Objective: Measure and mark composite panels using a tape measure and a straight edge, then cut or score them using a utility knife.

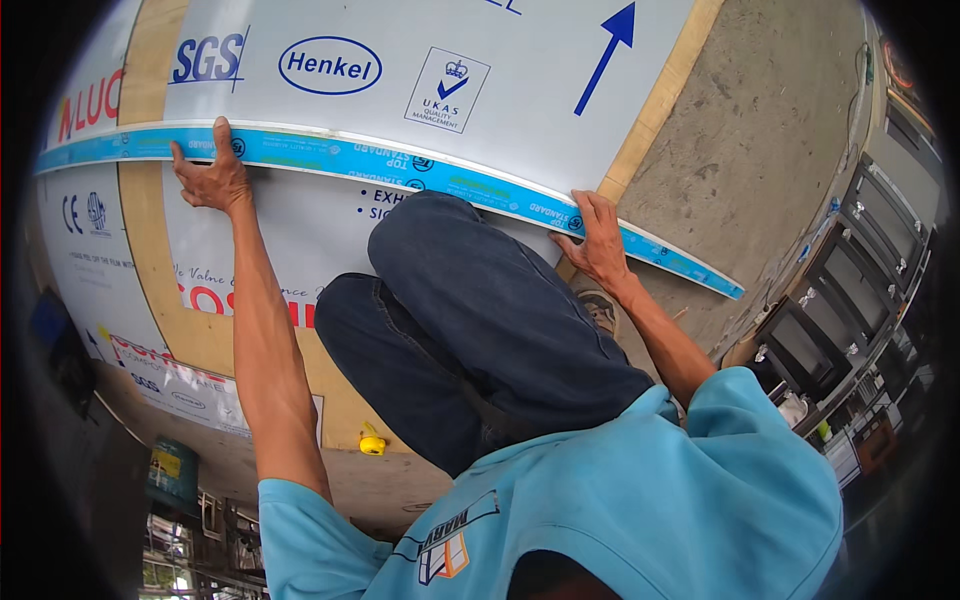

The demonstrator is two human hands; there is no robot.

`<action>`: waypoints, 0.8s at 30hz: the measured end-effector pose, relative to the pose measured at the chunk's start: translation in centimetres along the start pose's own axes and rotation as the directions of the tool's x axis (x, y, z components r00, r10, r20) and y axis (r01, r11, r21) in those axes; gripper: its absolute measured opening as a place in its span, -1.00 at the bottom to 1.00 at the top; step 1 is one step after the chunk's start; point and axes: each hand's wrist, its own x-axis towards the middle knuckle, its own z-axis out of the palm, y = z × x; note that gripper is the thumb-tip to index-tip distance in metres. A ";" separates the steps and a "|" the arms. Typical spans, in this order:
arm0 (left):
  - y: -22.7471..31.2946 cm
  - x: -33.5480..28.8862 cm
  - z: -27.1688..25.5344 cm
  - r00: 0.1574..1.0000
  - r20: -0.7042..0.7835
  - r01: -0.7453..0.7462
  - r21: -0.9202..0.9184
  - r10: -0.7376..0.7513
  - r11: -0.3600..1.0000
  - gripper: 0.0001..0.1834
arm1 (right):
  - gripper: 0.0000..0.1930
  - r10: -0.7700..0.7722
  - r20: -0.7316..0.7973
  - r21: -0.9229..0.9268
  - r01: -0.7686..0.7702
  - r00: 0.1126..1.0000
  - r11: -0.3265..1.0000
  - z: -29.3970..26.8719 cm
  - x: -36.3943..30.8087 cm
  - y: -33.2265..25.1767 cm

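A long straight metal bar [465,186] covered in light blue printed film lies across a large silver-grey panel [540,85] with blue printing. My left hand [212,178] grips the bar toward its left end, fingers spread over its width. Nearer the other end, my right hand [597,238] is closed round the bar by the panel's edge, fingertips on the far side. Past that hand the bar's right end sticks out over the concrete floor. My bent knees press close to the bar's near side, between both hands.
Plywood [140,230] shows around the panels. A yellow tape measure [372,442] sits on its near edge, by my leg. Concrete floor [740,130] stretches to the right, toward dark framed units [845,280]. A green bucket-like container [174,470] stands at lower left.
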 end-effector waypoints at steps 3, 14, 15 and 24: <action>0.2 -0.5 0.3 0.997 0.057 0.048 -0.028 -0.046 0.998 0.10 | -0.27 0.012 0.045 0.020 -0.013 0.999 1.000 -0.9 -0.3 1.0; -0.5 -0.5 0.2 0.998 0.041 0.054 -0.026 -0.053 0.998 0.08 | -0.40 0.010 -0.088 -0.002 -0.011 0.996 1.000 0.4 -0.6 0.5; -0.6 -0.4 0.2 0.999 0.027 0.042 -0.017 -0.042 0.999 0.11 | -0.40 0.014 -0.074 0.011 -0.013 0.997 1.000 0.4 -0.6 0.6; -0.9 -0.2 0.3 0.999 0.017 0.029 -0.020 -0.029 0.999 0.09 | -0.41 -0.025 -0.095 0.023 0.027 0.995 0.999 0.1 -0.5 1.8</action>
